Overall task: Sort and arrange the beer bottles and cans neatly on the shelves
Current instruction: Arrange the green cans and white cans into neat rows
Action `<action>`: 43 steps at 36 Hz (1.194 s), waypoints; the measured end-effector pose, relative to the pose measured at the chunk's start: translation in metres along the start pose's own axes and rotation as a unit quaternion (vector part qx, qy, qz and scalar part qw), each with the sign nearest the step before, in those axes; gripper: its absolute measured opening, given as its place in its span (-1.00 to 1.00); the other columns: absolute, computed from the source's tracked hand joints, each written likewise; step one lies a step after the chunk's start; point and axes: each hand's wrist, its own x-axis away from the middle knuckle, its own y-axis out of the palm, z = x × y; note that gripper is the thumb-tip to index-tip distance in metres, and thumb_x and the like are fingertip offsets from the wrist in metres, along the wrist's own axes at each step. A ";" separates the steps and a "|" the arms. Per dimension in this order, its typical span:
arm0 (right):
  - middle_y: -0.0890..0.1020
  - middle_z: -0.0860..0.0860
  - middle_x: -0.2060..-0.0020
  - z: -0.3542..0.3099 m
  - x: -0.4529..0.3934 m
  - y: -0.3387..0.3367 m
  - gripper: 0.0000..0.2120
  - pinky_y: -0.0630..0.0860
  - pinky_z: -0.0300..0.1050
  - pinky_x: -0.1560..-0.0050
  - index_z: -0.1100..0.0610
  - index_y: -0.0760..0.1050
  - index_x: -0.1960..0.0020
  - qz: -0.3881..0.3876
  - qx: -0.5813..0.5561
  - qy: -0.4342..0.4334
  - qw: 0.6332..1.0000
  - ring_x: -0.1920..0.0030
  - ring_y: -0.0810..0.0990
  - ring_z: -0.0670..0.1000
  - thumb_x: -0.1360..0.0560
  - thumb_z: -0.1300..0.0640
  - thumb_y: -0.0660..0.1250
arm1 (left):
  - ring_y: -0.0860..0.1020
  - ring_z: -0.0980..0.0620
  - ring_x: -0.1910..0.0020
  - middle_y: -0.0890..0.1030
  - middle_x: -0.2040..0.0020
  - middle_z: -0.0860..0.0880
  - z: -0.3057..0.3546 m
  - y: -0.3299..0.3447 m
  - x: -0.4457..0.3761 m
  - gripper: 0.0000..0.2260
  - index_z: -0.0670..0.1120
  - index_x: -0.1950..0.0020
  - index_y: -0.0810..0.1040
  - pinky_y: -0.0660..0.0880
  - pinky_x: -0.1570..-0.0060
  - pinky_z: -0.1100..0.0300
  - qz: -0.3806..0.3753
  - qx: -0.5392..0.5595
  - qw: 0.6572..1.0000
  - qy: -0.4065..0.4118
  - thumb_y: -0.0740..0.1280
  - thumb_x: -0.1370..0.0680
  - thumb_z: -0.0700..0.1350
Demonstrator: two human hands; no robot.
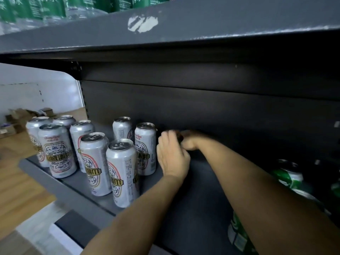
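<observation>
Both hands reach deep toward the back of the dark grey metal shelf [77, 183], meeting at a small dark object [181, 138] that motion blur and shadow leave unidentifiable. The left hand [172, 157] shows its back to the camera with fingers curled forward; the right hand [189, 141] is cupped just behind and beyond it. Whether either truly grips that dark thing, I cannot tell. Directly left of the left hand, nearly touching its knuckles, stands a cluster of tall white aluminium beer cans with blue and red oval labels [121, 172], all upright, long axes vertical, loosely staggered rather than in rows. The left hand is plainly the nearer one to them, so any straightening of that group likely falls to it, with a sideways push or a wrap around the closest can. Right of the right forearm, low and partly hidden by it, sit green and white cans [288, 176], tilted and in shadow, nearer the right hand.
</observation>
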 end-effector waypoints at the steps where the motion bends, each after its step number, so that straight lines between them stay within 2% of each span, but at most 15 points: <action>1: 0.55 0.09 -0.21 -0.001 0.001 -0.001 -0.72 0.47 0.02 -0.21 0.10 0.51 -0.21 -0.001 -0.019 -0.002 1.000 -0.15 0.53 0.13 -0.54 0.08 0.19 | 0.46 -0.21 0.13 0.48 0.09 -0.16 0.002 -0.002 -0.010 -0.66 -0.12 0.00 0.48 0.44 0.18 -0.04 0.010 -0.031 0.999 0.032 0.35 -0.23 -0.25; 4: 0.55 0.07 -0.22 0.000 -0.002 -0.007 -0.72 0.44 0.04 -0.25 0.09 0.52 -0.22 0.010 -0.061 -0.011 0.998 -0.19 0.51 0.12 -0.53 0.06 0.25 | 0.50 -0.22 0.15 0.53 0.08 -0.18 0.001 -0.010 -0.043 -0.56 -0.12 0.00 0.54 0.30 0.07 0.00 0.026 -0.103 0.989 0.105 0.42 -0.13 -0.17; 6: 0.53 0.07 -0.28 -0.001 -0.006 -0.006 -0.54 0.44 0.04 -0.27 0.06 0.48 -0.30 -0.019 -0.054 -0.012 0.998 -0.23 0.50 0.13 -0.44 -0.05 0.39 | 0.51 -0.21 0.04 0.53 -0.03 -0.18 -0.003 -0.018 -0.063 -0.53 -0.12 -0.07 0.54 0.28 -0.10 -0.04 0.034 -0.145 0.982 0.118 0.41 -0.16 -0.11; 8: 0.46 0.07 -0.37 -0.004 -0.004 -0.001 -0.27 0.43 0.02 -0.29 0.06 0.39 -0.41 -0.030 -0.041 0.001 0.999 -0.29 0.47 0.13 -0.34 -0.21 0.47 | 0.38 -0.20 -0.30 0.41 -0.32 -0.16 -0.003 -0.029 -0.083 -0.48 -0.08 -0.31 0.42 0.16 -0.37 -0.17 -0.064 -0.206 0.975 0.058 0.39 -0.38 -0.01; 10: 0.36 0.10 -0.43 -0.006 0.002 0.002 -0.19 0.41 -0.01 -0.32 0.06 0.32 -0.46 -0.012 -0.003 0.012 1.000 -0.36 0.41 0.16 -0.35 -0.30 0.43 | 0.13 -0.17 -0.49 0.17 -0.51 -0.11 -0.011 -0.031 -0.103 -0.38 -0.01 -0.50 0.19 0.01 -0.43 -0.24 -0.199 -0.257 0.945 -0.032 0.26 -0.51 0.17; 12: 0.30 0.14 -0.43 -0.006 0.003 0.008 -0.23 0.40 -0.02 -0.30 0.05 0.26 -0.47 0.023 0.015 0.011 1.000 -0.37 0.38 0.19 -0.40 -0.28 0.41 | 0.12 -0.21 -0.49 0.12 -0.53 -0.08 -0.027 -0.031 -0.120 -0.27 0.06 -0.55 0.11 0.16 -0.38 -0.21 -0.305 -0.270 0.909 -0.094 0.16 -0.45 0.34; 15: 0.29 0.14 -0.43 -0.011 0.005 0.017 -0.21 0.39 -0.02 -0.31 0.08 0.19 -0.51 0.052 -0.002 0.003 0.999 -0.38 0.37 0.18 -0.43 -0.23 0.40 | 0.22 -0.20 -0.47 0.22 -0.53 -0.09 -0.048 -0.031 -0.127 -0.23 0.08 -0.56 0.17 0.32 -0.37 -0.07 -0.420 -0.316 0.849 -0.056 0.20 -0.42 0.37; 19: 0.42 0.13 -0.38 -0.017 0.004 0.016 -0.26 0.45 -0.04 -0.21 0.16 0.23 -0.47 0.090 0.005 0.020 0.996 -0.31 0.46 0.17 -0.44 -0.13 0.44 | 0.45 -0.15 -0.33 0.45 -0.39 -0.13 -0.053 -0.034 -0.126 -0.41 -0.09 -0.42 0.41 0.46 -0.21 0.05 -0.405 -0.312 0.859 -0.026 0.39 -0.47 0.15; 22: 0.45 0.12 -0.36 -0.016 0.008 0.007 -0.21 0.47 -0.06 -0.19 0.19 0.24 -0.44 0.081 -0.005 0.051 0.995 -0.31 0.49 0.16 -0.38 -0.10 0.51 | 0.48 -0.14 -0.31 0.47 -0.37 -0.12 -0.053 -0.039 -0.129 -0.39 -0.08 -0.39 0.45 0.48 -0.19 0.07 -0.407 -0.307 0.860 -0.032 0.42 -0.42 0.15; 26: 0.59 0.08 -0.20 -0.012 0.017 -0.002 -0.48 0.53 -0.13 -0.01 0.11 0.53 -0.24 0.051 0.016 0.060 0.997 -0.13 0.59 0.12 -0.36 -0.09 0.48 | 0.51 -0.14 -0.25 0.54 -0.30 -0.14 -0.051 -0.051 -0.134 -0.48 -0.13 -0.30 0.52 0.47 -0.17 0.09 -0.419 -0.323 0.849 -0.017 0.38 -0.48 0.18; 30: 0.62 0.07 -0.09 -0.005 0.026 -0.009 -0.56 0.55 -0.13 0.09 0.09 0.57 -0.14 0.023 0.013 0.079 0.997 -0.02 0.61 0.11 -0.34 -0.09 0.47 | 0.54 -0.15 -0.20 0.56 -0.26 -0.14 -0.049 -0.056 -0.140 -0.47 -0.14 -0.28 0.54 0.49 -0.16 0.08 -0.454 -0.356 0.816 -0.021 0.41 -0.45 0.18; 33: 0.65 0.07 -0.02 -0.001 0.032 -0.013 -0.61 0.60 -0.11 0.14 0.09 0.60 -0.06 0.014 0.011 0.092 0.996 0.11 0.63 0.10 -0.30 -0.06 0.50 | 0.51 -0.15 -0.24 0.53 -0.29 -0.09 -0.042 -0.054 -0.141 -0.38 -0.08 -0.32 0.50 0.46 -0.24 -0.01 -0.470 -0.376 0.797 -0.039 0.47 -0.37 0.23; 37: 0.65 0.06 0.06 0.005 0.034 -0.015 -0.62 0.59 -0.10 0.24 0.09 0.61 -0.05 -0.002 0.009 0.103 0.995 0.21 0.62 0.09 -0.31 -0.07 0.49 | 0.35 -0.19 -0.40 0.37 -0.47 -0.04 -0.034 -0.028 -0.139 0.06 0.03 -0.50 0.31 0.29 -0.38 -0.14 -0.513 -0.341 0.787 -0.010 0.32 -0.10 0.53; 39: 0.64 0.05 0.10 0.007 0.035 -0.015 -0.68 0.60 -0.10 0.22 0.09 0.59 0.01 -0.011 0.017 0.108 0.994 0.18 0.63 0.09 -0.33 -0.07 0.46 | 0.32 -0.22 -0.42 0.33 -0.49 -0.07 -0.033 -0.015 -0.136 -0.03 0.03 -0.53 0.25 0.28 -0.39 -0.15 -0.496 -0.337 0.800 0.003 0.30 -0.24 0.50; 43: 0.65 0.07 0.02 0.012 0.035 -0.014 -0.77 0.61 -0.06 0.04 0.08 0.56 0.05 -0.046 0.013 0.122 0.991 0.04 0.65 0.10 -0.41 -0.05 0.39 | 0.27 -0.22 -0.46 0.29 -0.51 -0.10 -0.024 -0.004 -0.134 -0.31 -0.01 -0.53 0.24 0.28 -0.40 -0.14 -0.445 -0.372 0.814 0.028 0.33 -0.50 0.25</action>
